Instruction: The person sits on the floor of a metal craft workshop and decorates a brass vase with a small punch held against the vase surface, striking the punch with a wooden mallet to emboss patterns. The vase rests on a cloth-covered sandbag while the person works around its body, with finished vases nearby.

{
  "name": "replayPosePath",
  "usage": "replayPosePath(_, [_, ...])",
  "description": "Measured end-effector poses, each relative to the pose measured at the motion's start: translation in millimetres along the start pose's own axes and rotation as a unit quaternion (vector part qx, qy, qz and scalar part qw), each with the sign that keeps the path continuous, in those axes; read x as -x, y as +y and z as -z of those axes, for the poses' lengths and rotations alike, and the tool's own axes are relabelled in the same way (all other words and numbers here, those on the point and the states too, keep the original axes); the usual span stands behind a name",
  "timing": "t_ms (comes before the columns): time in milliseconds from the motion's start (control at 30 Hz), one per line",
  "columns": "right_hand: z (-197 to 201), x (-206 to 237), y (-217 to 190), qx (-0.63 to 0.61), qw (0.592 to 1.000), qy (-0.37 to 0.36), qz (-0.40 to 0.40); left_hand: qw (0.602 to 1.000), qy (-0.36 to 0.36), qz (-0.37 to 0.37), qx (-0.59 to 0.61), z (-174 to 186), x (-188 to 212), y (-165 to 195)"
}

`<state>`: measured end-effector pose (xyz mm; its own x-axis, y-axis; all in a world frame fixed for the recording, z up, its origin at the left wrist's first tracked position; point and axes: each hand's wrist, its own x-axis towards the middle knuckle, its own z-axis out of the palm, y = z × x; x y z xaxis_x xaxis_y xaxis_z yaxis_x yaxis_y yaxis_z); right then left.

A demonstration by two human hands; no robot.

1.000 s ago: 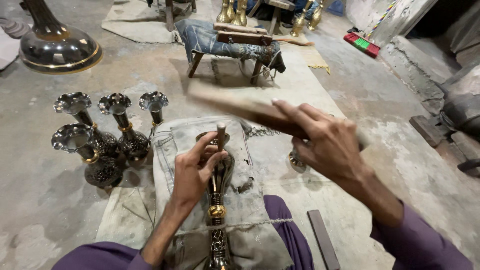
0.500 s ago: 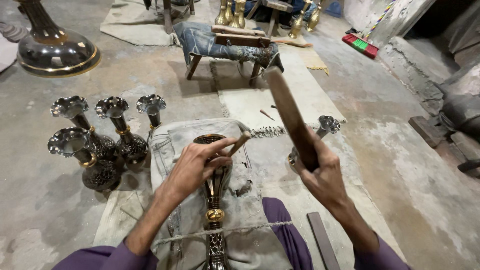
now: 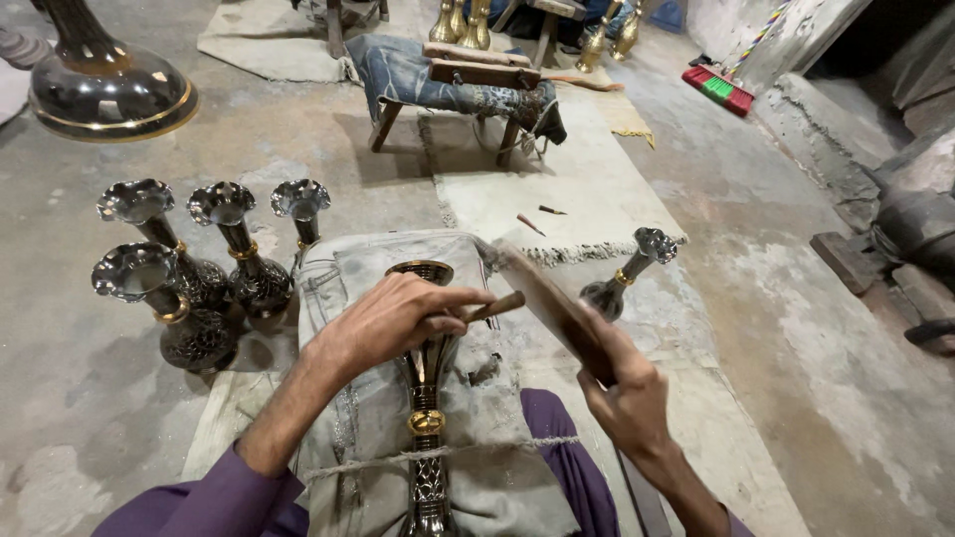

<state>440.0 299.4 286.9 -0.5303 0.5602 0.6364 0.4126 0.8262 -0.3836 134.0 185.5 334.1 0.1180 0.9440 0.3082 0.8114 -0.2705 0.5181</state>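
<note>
Mallet (image 3: 542,298) down from 12 o'clock onto chisel (image 3: 494,306) — left hand (image 3: 393,320) fingers pinch chisel on vase (image 3: 426,398), right hand (image 3: 627,393) fingers grip mallet; strike square.

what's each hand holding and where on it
Left hand pinches a small chisel-like tool near its lower end, on the vase. Right hand grips the flat wooden stick at its lower end.

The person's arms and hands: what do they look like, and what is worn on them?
Both hands, left hand and right hand, are bare: no gloves, rings or watch visible. Purple sleeves cover the upper arms, the forearms showing bare below them.
</note>
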Motion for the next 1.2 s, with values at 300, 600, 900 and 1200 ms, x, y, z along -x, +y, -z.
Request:
replayPosePath(300, [7.0, -7.9, 18.5, 0.077, 0.994, -0.078, -0.022, 0.988, 0.088, 0.064, 0.112, -22.2, 16.9, -9.4])
replayPosePath(600, [29.4, -62.8, 5.2, 0.198, 0.936, -0.292, 0.009, 0.927, 0.262, 0.109, 0.247, -31.0, 33.6, -7.7])
replayPosePath(900, [73.2, -130.8, -47.7, 0.177, 0.953, -0.131, 0.209, 0.932, 0.269, 0.102, 0.220, -33.4, 34.0, -2.8])
replayPosePath(1200, [70.3, -150.9, -86.3, 0.242, 0.931, -0.159, 0.223, 0.916, 0.325, 0.102, 0.210, -55.7, 36.4, -6.8])
